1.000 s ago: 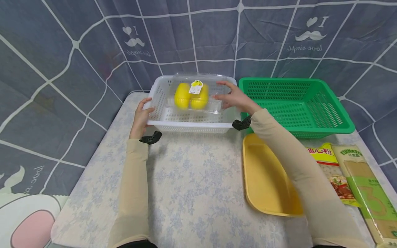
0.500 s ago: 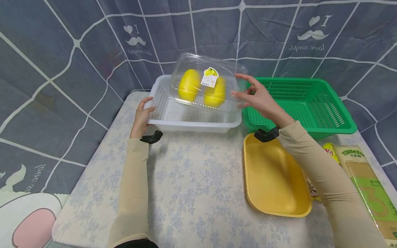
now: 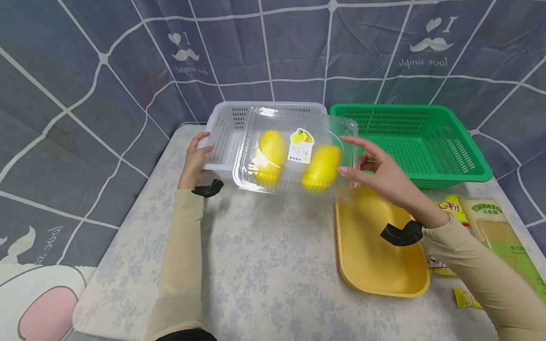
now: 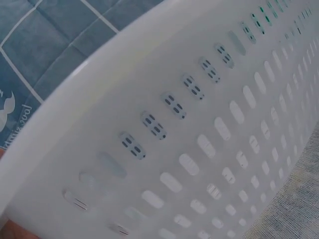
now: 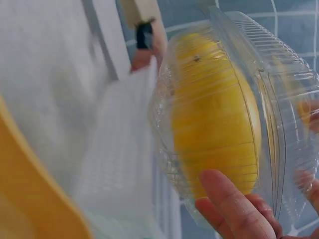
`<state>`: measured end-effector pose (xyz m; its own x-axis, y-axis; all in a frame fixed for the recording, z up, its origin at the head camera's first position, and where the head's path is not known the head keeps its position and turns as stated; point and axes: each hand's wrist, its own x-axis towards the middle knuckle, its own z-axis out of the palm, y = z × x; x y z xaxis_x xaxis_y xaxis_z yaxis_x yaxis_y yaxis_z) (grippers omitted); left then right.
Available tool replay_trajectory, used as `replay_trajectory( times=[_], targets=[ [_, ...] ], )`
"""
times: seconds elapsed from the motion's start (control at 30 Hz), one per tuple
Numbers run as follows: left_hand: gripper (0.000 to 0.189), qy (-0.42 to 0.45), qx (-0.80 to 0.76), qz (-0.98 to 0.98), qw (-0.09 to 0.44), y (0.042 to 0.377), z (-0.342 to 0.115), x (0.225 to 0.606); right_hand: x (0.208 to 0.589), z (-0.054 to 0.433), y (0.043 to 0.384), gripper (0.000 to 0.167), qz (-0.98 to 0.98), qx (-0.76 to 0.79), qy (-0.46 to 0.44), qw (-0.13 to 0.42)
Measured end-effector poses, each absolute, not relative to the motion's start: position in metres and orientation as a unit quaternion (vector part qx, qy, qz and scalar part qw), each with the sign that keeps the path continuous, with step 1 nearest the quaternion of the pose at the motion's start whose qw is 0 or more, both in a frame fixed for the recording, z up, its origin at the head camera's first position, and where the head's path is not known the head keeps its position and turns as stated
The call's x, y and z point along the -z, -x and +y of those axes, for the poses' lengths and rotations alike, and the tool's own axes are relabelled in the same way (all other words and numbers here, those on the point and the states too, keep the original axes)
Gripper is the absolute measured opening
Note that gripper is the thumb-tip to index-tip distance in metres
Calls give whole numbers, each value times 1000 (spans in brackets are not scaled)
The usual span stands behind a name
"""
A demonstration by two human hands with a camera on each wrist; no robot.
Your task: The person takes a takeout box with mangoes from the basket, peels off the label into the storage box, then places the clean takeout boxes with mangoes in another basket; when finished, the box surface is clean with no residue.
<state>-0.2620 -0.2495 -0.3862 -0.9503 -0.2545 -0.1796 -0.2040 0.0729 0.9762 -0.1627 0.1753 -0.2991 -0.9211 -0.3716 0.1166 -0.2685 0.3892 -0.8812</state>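
Observation:
My right hand [image 3: 379, 173] grips the right end of a clear plastic clamshell box [image 3: 273, 118], thumb and fingers around its side. Inside lie two yellow mangoes [image 3: 273, 154], with a mango-shaped label [image 3: 301, 147] on the lid. The box is raised, overlapping the front right of a white slotted basket [image 3: 222, 139] in the head view. In the right wrist view, one mango [image 5: 214, 114] shows through the plastic above my fingers [image 5: 234, 204]. My left hand [image 3: 195, 158] holds the basket's left rim; the left wrist view is mostly filled by the basket wall [image 4: 174, 144].
A green slotted basket [image 3: 477, 176] stands to the right of the white one. In front of it lies a shallow yellow tray [image 3: 367, 251], below my right forearm. Food packets [image 3: 486, 213] lie at the far right. A patterned cloth [image 3: 264, 265] covers the table; a tile-print curtain hangs behind.
My right hand has lifted the box of mangoes out of the white basket and carried it right and toward me. The left hand has stayed at the basket's rim.

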Motion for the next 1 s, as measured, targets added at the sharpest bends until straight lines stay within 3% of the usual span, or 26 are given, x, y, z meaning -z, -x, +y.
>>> replay_trajectory(
  times=[0.4, 1.0],
  targets=[
    [44, -148, 659, -737, 15, 261, -250, 385, 334, 170, 121, 58, 838, 500, 191, 104],
    [43, -140, 666, -733, 15, 261, -251, 385, 370, 137, 127, 61, 814, 516, 177, 198]
  ],
)
